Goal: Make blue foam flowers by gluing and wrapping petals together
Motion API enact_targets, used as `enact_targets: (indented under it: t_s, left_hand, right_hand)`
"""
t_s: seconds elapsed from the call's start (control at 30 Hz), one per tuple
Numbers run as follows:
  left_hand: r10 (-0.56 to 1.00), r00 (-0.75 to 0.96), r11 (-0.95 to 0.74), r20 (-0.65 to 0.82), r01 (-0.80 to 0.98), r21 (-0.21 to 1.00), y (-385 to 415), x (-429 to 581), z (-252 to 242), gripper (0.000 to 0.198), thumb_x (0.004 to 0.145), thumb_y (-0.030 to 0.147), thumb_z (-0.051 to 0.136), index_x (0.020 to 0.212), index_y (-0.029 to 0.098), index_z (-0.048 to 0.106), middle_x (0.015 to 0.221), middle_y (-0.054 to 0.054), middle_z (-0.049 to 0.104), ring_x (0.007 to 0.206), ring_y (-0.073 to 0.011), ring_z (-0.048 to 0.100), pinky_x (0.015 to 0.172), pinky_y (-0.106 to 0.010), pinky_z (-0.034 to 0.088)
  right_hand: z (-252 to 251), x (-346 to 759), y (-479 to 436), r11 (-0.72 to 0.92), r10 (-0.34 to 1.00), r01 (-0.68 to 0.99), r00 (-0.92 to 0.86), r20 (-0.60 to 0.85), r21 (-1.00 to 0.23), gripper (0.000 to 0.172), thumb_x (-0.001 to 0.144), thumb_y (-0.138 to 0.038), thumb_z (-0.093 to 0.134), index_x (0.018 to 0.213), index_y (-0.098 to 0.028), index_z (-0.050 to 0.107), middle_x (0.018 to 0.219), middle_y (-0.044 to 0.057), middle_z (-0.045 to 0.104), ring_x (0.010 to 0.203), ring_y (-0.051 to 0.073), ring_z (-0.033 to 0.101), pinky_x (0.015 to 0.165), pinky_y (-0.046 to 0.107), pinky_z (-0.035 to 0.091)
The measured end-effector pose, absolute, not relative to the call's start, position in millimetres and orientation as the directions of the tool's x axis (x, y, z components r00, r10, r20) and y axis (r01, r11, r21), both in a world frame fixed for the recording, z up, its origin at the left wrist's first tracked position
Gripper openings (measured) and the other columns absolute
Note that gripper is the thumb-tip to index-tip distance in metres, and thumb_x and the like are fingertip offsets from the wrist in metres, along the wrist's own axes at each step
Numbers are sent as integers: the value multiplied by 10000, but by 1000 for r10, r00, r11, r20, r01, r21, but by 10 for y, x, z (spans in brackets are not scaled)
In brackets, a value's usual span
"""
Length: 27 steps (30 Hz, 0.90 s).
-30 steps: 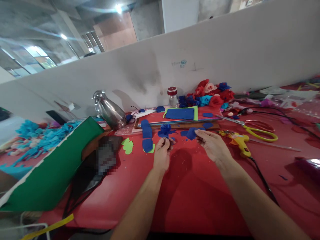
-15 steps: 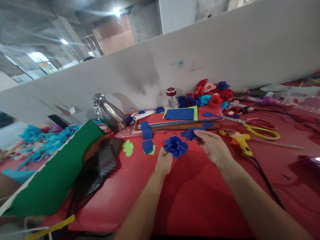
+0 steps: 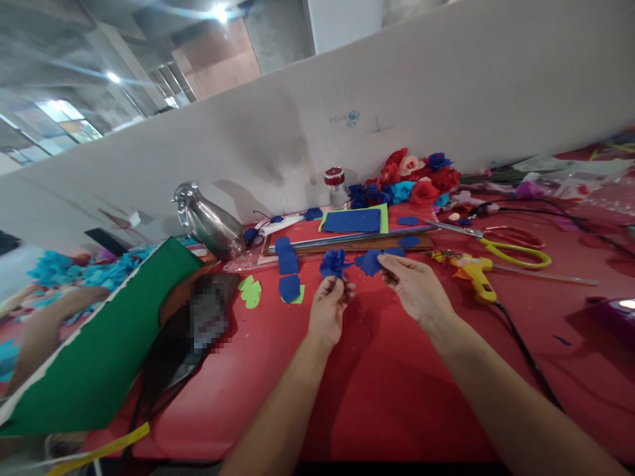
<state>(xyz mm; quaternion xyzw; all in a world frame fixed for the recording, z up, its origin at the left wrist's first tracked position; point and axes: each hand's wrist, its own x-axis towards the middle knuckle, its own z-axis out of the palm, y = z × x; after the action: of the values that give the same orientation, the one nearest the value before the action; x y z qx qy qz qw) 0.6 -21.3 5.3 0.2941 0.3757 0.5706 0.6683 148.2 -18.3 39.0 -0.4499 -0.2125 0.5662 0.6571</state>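
My left hand (image 3: pixel 329 307) is closed on the base of a blue paper flower (image 3: pixel 334 263), which it holds up above the red table. Just to the right, my right hand (image 3: pixel 417 285) pinches a loose blue paper petal (image 3: pixel 368 262) between thumb and fingertips. A narrow gap lies between petal and flower. More blue petals (image 3: pixel 289 289) lie in a row left of the flower, beside light green cut pieces (image 3: pixel 251 291). Right of my right hand rests a yellow glue gun (image 3: pixel 479 277), with yellow-and-red-handled scissors (image 3: pixel 516 254) behind it.
At the back stand a steel jug (image 3: pixel 211 221), a jar with a red lid (image 3: pixel 336 188) and a heap of finished paper flowers (image 3: pixel 421 182). A green board (image 3: pixel 104 350) leans at the left; another person's arm (image 3: pixel 47 330) shows beyond it. The glue gun's black cord (image 3: pixel 528 357) runs forward.
My left hand has turned the flower from facing me to a more upright side view. The petal in my right hand has shifted slightly left. The whole view has moved a little.
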Motion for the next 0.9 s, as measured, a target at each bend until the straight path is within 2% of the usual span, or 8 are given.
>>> enact_targets:
  t_s: [0.1,0.23,0.4,0.67,0.9]
  left_hand:
    - [958,67,262,-280,-603,753,-196,2,48,284,649,261,776,773,181,533,753,28,618,651,-68,574,665,-214,460]
    - [947,52,274,-318,-651,708,-190,11,63,312,612,235,800,780,184,543,777,15,660,677,-87,614,720,-254,495]
    - [964,31,224,-263,-626,747,-212,41,64,329,528,251,844,728,161,599,799,-12,703,739,-129,659,791,-306,504]
    - [971,-116,122,-208,-506,854,-195,79,49,281,489,297,841,693,146,721,729,-30,720,675,-105,628,747,-265,473]
    - [979,-131,81,-156,-450,889,-187,137,0,275,480,330,838,652,140,737,674,-32,715,632,-113,622,733,-283,494]
  right_hand:
    - [387,1429,-198,-41,928,-568,283,-241,-822,278,422,-277,858,633,-170,712,575,-14,648,512,74,538,521,221,462]
    - [378,1372,-210,-26,929,-548,295,-222,-836,296,402,-289,859,605,-177,676,548,-28,631,498,86,561,542,243,491]
    - [349,1338,-218,-18,938,-554,278,-206,-832,332,396,-312,857,613,-179,644,560,-34,627,503,96,590,562,251,514]
    - [347,1276,-252,-8,936,-533,294,-194,-846,346,425,-317,851,619,-182,598,548,-41,620,509,113,620,590,265,539]
    - [238,1291,-224,49,921,-309,382,-77,-950,240,571,-355,768,668,-189,624,587,-26,639,557,121,611,605,265,491]
